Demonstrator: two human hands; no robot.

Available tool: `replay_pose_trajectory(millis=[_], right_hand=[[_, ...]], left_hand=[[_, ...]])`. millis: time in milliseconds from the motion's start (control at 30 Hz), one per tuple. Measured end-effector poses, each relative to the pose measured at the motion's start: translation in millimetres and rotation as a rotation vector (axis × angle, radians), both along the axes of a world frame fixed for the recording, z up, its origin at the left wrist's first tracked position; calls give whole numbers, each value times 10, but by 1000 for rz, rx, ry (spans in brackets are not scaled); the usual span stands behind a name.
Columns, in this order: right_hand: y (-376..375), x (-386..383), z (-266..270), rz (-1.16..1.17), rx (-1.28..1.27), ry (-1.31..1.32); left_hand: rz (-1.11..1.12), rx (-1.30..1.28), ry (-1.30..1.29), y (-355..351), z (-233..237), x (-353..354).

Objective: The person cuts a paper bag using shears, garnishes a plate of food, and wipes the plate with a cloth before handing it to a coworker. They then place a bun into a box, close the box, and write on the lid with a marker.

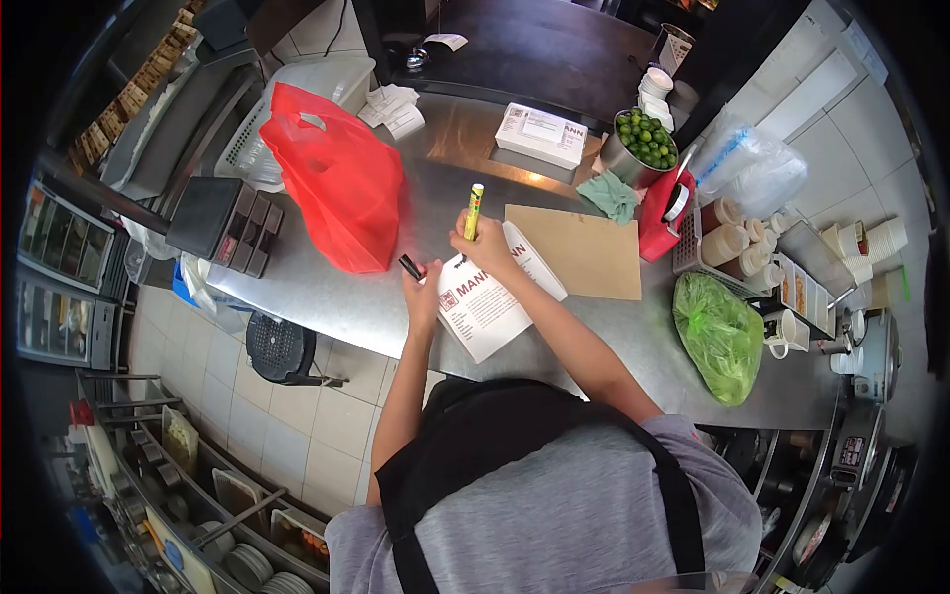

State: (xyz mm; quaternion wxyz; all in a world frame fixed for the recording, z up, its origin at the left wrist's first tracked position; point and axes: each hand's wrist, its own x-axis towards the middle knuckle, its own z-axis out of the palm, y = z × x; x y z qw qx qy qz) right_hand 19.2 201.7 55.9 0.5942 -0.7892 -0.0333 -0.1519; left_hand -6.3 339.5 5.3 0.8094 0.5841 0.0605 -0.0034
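Note:
My right hand (483, 244) grips a yellow marker (474, 210), held nearly upright with its tip down at the printed white carton (487, 319). Dark handwritten marks show near the carton's upper left edge, beside the printed letters "MANN". My left hand (424, 287) pinches a black marker cap (410, 266) and rests at the carton's left edge. Part of the carton is hidden under my right hand and forearm. A brown sheet of cardboard (584, 255) lies just to the right, next to the carton's far corner.
A red plastic bag (336, 188) stands at the left on the steel counter (346, 307). Further back are a stack of printed cartons (540, 137) and a metal pot of limes (643, 144). On the right sit a green bag (717, 337) and a basket of sauce bottles (727, 243).

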Motion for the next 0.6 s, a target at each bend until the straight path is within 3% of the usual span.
replay_pose_trajectory(millis=[367, 600], right_hand=[[35, 16, -42, -52, 32, -81], [8, -9, 16, -29, -7, 10]], left_hand=[[9, 5, 2, -5, -41, 20], [11, 22, -10, -4, -69, 31]])
